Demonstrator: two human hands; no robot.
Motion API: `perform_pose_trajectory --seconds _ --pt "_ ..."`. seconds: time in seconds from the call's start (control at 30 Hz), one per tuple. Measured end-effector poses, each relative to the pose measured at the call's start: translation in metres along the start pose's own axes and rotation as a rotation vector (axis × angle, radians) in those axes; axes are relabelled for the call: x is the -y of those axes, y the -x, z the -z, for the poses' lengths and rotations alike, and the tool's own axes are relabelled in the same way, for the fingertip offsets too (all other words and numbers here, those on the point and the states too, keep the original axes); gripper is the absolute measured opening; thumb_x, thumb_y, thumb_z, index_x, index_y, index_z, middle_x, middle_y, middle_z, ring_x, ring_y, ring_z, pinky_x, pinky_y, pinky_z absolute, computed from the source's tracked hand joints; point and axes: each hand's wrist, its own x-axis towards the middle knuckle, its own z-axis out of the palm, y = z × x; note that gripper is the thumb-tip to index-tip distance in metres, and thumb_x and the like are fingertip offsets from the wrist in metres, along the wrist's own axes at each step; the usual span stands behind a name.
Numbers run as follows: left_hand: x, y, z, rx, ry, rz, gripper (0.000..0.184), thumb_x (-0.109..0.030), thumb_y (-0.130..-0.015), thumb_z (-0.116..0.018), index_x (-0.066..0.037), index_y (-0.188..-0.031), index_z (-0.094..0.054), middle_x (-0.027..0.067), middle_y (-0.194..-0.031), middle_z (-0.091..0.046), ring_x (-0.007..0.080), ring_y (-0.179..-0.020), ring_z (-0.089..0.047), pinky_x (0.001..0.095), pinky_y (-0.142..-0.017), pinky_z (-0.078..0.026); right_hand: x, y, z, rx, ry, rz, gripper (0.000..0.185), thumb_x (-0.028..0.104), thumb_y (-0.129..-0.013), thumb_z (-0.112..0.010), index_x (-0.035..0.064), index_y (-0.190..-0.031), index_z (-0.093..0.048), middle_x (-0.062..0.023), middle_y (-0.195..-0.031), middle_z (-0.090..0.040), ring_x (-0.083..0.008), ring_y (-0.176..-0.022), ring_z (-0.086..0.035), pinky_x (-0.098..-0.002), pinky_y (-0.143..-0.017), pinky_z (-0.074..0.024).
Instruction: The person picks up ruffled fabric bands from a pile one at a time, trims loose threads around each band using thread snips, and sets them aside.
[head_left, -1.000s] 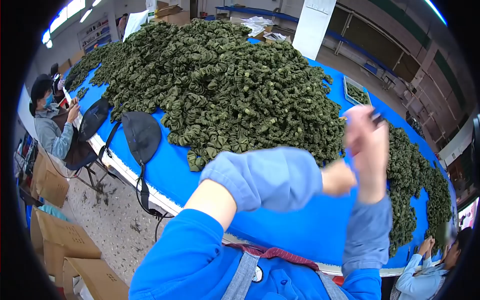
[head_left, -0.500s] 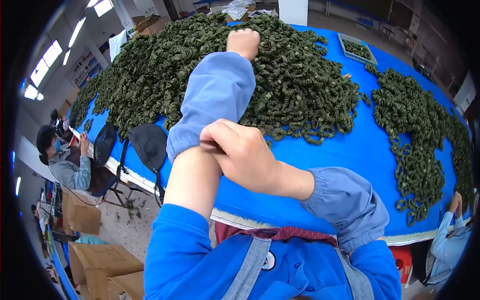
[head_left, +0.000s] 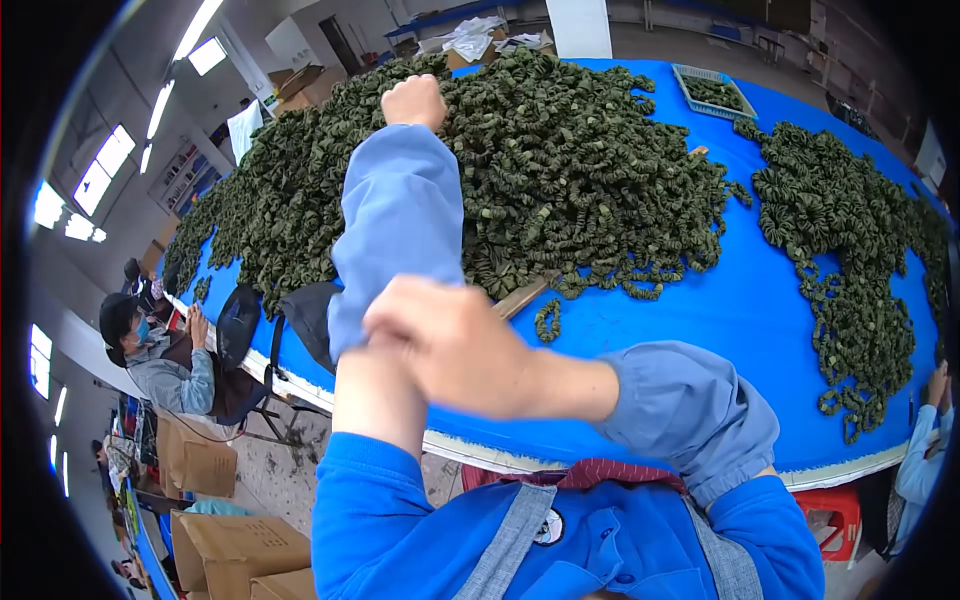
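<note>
Right hand point(head_left: 450, 345), slightly blurred, is closed with its fingers gripping the elbow-end edge of the blue-gray left sleeve cover point(head_left: 400, 215), which wraps the outstretched left forearm. A matching right sleeve cover point(head_left: 690, 410) bunches around the other forearm. Below are the person's bright blue shirt point(head_left: 375, 530) and two gray straps point(head_left: 505, 540). Under the near edge of a long table with a blue cover point(head_left: 680, 345), a red stool point(head_left: 835, 520) stands to the right and open cardboard boxes point(head_left: 235, 545) sit on the floor to the left. On the blue cover, just beyond the right hand, lie a wooden piece point(head_left: 522, 297) and a single green ring point(head_left: 547, 321) of gathered fabric. Black bags point(head_left: 310, 310) rest near the table's left edge. Farther out, the left hand point(head_left: 413, 103) is curled into a fist, knuckles up, in front of a huge pile of dark green gathered fabric rings point(head_left: 570, 170); whether it touches the pile cannot be told. A second pile point(head_left: 840, 230) spreads along the right side. At the left edge sits a person in a dark hat and mask point(head_left: 165, 360); another person's raised hands point(head_left: 938, 385) show at the far right. Beyond the big pile are a light blue basket point(head_left: 712, 92) holding more green pieces, white plastic-like sheets point(head_left: 470, 40) and a white pillar point(head_left: 580, 28).
</note>
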Motion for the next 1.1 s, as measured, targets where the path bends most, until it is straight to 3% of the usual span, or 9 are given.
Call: perform_pose_trajectory --seconds 0.1,0.23,0.47,0.53,0.63,0.7,0.8,0.93,1.1 --pt "0.014 -0.009 -0.013 -0.032 0.092 0.105 0.020 -0.020 -0.078 -0.054 -0.008 -0.084 -0.069 0.0095 -0.084 -0.068 0.0288 -0.077 -0.065 0.0388 -0.066 -0.050 0.056 0.015 0.000 0.296 -0.345 0.008 0.014 -0.003 -0.073 -0.053 0.0051 -0.085 -0.052 -0.0093 -0.081 -0.054 -0.0245 -0.066 -0.054 -0.0327 -0.059 -0.0435" --pt "0.027 -0.009 -0.011 -0.020 0.412 0.449 0.024 -0.025 -0.079 -0.053 -0.009 -0.087 -0.070 0.0105 -0.081 -0.068 0.0299 -0.075 -0.065 0.0394 -0.068 -0.051 0.060 0.034 0.012 0.262 -0.573 -0.108 0.014 -0.002 -0.073 -0.057 0.0045 -0.084 -0.051 -0.0082 -0.079 -0.055 -0.0216 -0.062 -0.051 -0.0322 -0.057 -0.0412" --pt "0.016 0.007 -0.050 0.174 0.699 -0.119 0.022 -0.026 -0.079 -0.057 -0.013 -0.089 -0.070 0.0090 -0.095 -0.064 0.0285 -0.086 -0.061 0.0377 -0.074 -0.050 0.032 0.063 0.036 0.279 -0.577 -0.187 0.010 -0.003 -0.076 -0.059 0.0041 -0.080 -0.053 -0.0043 -0.070 -0.055 -0.0160 -0.055 -0.044 -0.0271 -0.053 -0.0372" --pt "-0.002 0.014 -0.069 0.215 0.762 -0.321 0.021 -0.027 -0.079 -0.058 -0.013 -0.089 -0.070 0.0082 -0.101 -0.061 0.0280 -0.091 -0.060 0.0371 -0.077 -0.050 0.024 0.073 0.055 0.239 -0.382 -0.363 0.006 -0.002 -0.081 -0.060 0.0032 -0.083 -0.059 -0.0013 -0.071 -0.055 -0.0096 -0.054 -0.040 -0.0212 -0.050 -0.0316" --pt "-0.012 0.019 -0.083 0.226 0.514 -0.377 0.020 -0.021 -0.078 -0.059 -0.014 -0.093 -0.070 0.0072 -0.108 -0.055 0.0274 -0.096 -0.057 0.0361 -0.079 -0.049 0.015 0.093 0.081 0.160 -0.318 -0.586 0.005 0.000 -0.082 -0.062 0.0039 -0.085 -0.061 0.0002 -0.072 -0.057 -0.0068 -0.055 -0.040 -0.0192 -0.050 -0.0308" --pt "-0.019 0.018 -0.082 0.106 0.452 -0.205 0.021 -0.018 -0.077 -0.061 -0.015 -0.096 -0.070 0.0069 -0.103 -0.059 0.0289 -0.091 -0.058 0.0372 -0.078 -0.049 0.015 0.102 0.101 0.001 -0.337 -0.841 0.006 0.000 -0.081 -0.062 0.0045 -0.086 -0.061 0.0003 -0.074 -0.058 -0.0049 -0.056 -0.040 -0.0181 -0.050 -0.0325" --pt "-0.030 0.021 -0.047 -0.082 0.702 -0.089 0.021 -0.018 -0.079 -0.062 -0.011 -0.098 -0.069 0.0069 -0.092 -0.063 0.0265 -0.084 -0.060 0.0364 -0.077 -0.049 0.012 0.113 0.126 -0.132 -0.274 -0.892 0.006 0.000 -0.082 -0.061 0.0040 -0.087 -0.061 -0.0004 -0.074 -0.059 -0.0034 -0.056 -0.041 -0.0166 -0.051 -0.0338" --pt "-0.061 0.100 0.065 0.026 1.727 0.181 0.025 -0.021 -0.082 -0.063 0.000 -0.095 -0.066 0.0083 -0.084 -0.066 0.0160 -0.077 -0.059 0.0276 -0.076 -0.047 0.009 0.100 0.148 -0.481 -0.113 -0.776 0.011 0.004 -0.084 -0.059 0.0009 -0.094 -0.061 -0.0041 -0.076 -0.060 -0.0034 -0.056 -0.043 -0.0152 -0.045 -0.0312" --pt "-0.098 0.211 0.122 0.326 2.278 0.295 0.014 -0.008 -0.084 -0.060 -0.001 -0.095 -0.063 0.0080 -0.086 -0.065 0.0126 -0.076 -0.058 0.0236 -0.076 -0.046 -0.007 0.084 0.146 -0.663 -0.121 -0.666 0.018 0.006 -0.085 -0.059 -0.0004 -0.101 -0.060 -0.0051 -0.077 -0.061 -0.0034 -0.051 -0.040 -0.0160 -0.041 -0.0280"
